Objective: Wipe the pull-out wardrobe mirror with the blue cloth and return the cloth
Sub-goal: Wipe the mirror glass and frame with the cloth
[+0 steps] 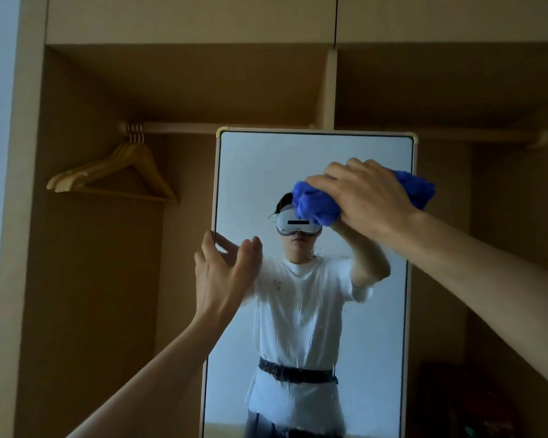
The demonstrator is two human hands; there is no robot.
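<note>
The tall pull-out mirror with a thin light frame stands upright in front of the open wardrobe. My right hand grips a bunched blue cloth and presses it against the upper right part of the glass. My left hand holds the mirror's left edge, thumb on the glass face and fingers wrapped behind the frame. Wet streaks and drips cover the lower glass below the cloth. The reflection shows a person in a white shirt wearing a headset.
Wooden hangers hang on the wardrobe rail at the upper left. A vertical divider splits the wardrobe behind the mirror. A dark object sits low in the right compartment.
</note>
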